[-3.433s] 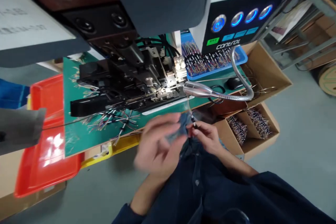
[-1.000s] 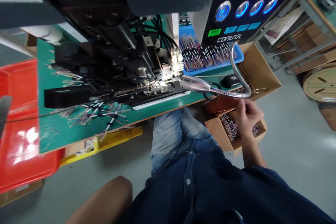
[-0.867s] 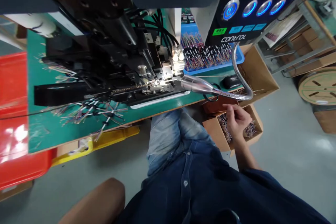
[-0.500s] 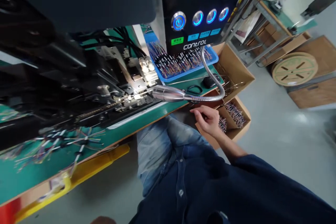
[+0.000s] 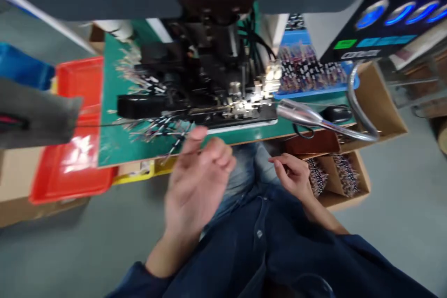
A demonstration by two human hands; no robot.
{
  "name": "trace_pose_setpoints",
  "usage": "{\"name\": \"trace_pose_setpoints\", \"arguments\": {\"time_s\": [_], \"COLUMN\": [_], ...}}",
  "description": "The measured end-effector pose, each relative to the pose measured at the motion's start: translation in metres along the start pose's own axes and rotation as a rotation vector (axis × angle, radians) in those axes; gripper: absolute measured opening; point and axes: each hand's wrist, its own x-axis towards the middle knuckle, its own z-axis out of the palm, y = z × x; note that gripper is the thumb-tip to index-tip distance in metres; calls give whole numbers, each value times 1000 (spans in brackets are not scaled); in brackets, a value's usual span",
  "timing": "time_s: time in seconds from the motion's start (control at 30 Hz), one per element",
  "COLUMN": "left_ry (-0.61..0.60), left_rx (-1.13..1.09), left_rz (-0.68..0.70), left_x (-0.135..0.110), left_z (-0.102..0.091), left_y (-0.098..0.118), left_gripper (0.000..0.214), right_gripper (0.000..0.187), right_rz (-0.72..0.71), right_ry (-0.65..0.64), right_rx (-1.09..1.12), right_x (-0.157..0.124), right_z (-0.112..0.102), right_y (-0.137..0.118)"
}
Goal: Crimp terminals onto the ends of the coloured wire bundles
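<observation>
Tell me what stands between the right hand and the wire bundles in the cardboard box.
Nothing visible does: the right hand is just beside the wire bundles in the cardboard box, with no object in the gap.

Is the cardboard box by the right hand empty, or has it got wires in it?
It has wires: the cardboard box by the right hand shows dense wire bundles in two compartments.

**Q:** Left hand (image 5: 197, 181)?

**A:** Blurred, fingers loosely spread, raised just below the edge of the green bench mat (image 5: 111, 102), near cut wires (image 5: 157, 132).

**Q:** Right hand (image 5: 293, 179)?

**A:** Fingers curled, any held item unresolved; just beside a divided cardboard box (image 5: 335, 195) of wire bundles (image 5: 345, 174).
</observation>
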Motion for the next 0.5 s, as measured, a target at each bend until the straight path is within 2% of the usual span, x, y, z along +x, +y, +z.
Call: {"name": "trace_pose_setpoints", "arguments": {"time_s": [0.07,0.2,0.37,0.5], "left_ry": [12,-42,-80,-61], "left_rx": [-19,-13,-25,-10], "left_rz": [-20,-43,-58,-29], "left_x": [4,10,7,7], "left_z": [-9,-19,-19,-20], "left_y": [-8,-23,-22,-25], "left_gripper": [38,34,32,37], "right_gripper": [18,18,16,15], "right_rz": [-56,-208,-314,-375], "right_ry": [-5,8,30,63], "right_rx": [53,153,225,355], "right_x": [10,29,45,51], "right_z": [7,20,33,28], "right_y": [-9,-23,-36,-65]}}
